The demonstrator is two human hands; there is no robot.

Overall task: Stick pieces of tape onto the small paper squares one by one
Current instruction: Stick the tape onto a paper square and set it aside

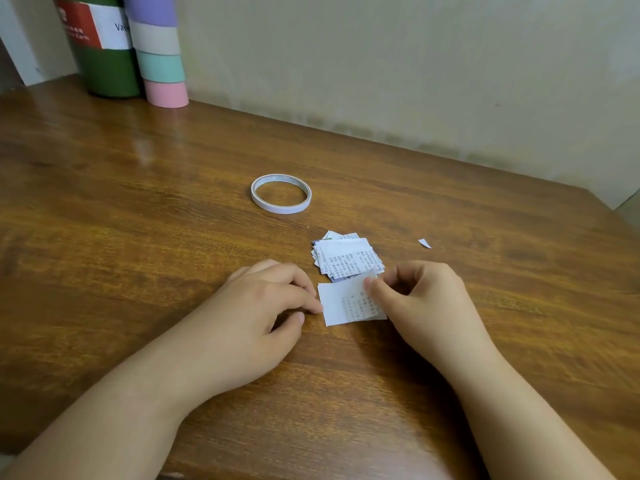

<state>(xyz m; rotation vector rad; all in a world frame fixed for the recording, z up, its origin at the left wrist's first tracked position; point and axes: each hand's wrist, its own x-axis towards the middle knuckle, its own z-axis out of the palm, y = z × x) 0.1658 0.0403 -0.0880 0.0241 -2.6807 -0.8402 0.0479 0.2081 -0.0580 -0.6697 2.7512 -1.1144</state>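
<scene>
**A:** What lay nearest the person on the wooden table (138, 237)?

**B:** One small paper square (346, 303), printed with text, lay flat between the two hands. The left hand (266, 306) rested on the table with its fingers loosely curled; a fingertip touched the square's left edge and held nothing. The right hand (422, 299) had its fingers curled, with thumb and forefinger pinching at the square's upper right corner. Whether a piece of tape sat under those fingers could not be told.

**A:** And the remaining material?

**B:** A pile of paper squares (348, 254) lay just beyond the single square, its near edge touching or overlapping it. The tape roll (281, 193), a thin white ring, lay flat farther back, apart from the pile. A small white scrap (424, 243) lay to the right of the pile. At the far left corner stood a green cylinder (104, 57) and, beside it, a stack of coloured tape rolls (159, 53), against the wall (415, 64).
</scene>
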